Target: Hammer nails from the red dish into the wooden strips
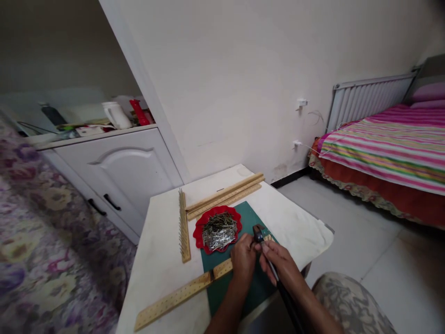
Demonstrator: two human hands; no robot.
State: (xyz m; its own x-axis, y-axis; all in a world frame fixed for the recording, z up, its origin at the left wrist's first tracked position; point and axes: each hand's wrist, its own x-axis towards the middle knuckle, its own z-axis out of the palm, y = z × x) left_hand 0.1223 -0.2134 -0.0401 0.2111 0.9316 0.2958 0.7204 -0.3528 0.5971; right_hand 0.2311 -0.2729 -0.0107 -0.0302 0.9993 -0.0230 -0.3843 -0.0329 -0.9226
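My right hand (pixel 280 260) is wrapped round a hammer (pixel 257 233), its head up by my left fingertips and its dark handle slanting down toward me. My left hand (pixel 243 256) lies over the right end of a wooden strip (pixel 181 296) with rows of small holes. Its fingers are pinched together close to the hammer head; what they hold is hidden. Just beyond it sits a red scalloped bowl (pixel 198 235) full of loose nails (pixel 219 231). A green mat (pixel 255 288) lies beneath the bowl and hands.
Left of the bowl, a wooden strip (pixel 185 239) bristles with nails. More wooden strips (pixel 225 195) lie along the back of the white table (pixel 156 246). A cabinet (pixel 121 171) stands at left, a striped bed (pixel 382 139) at right. My knee (pixel 347 301) shows at lower right.
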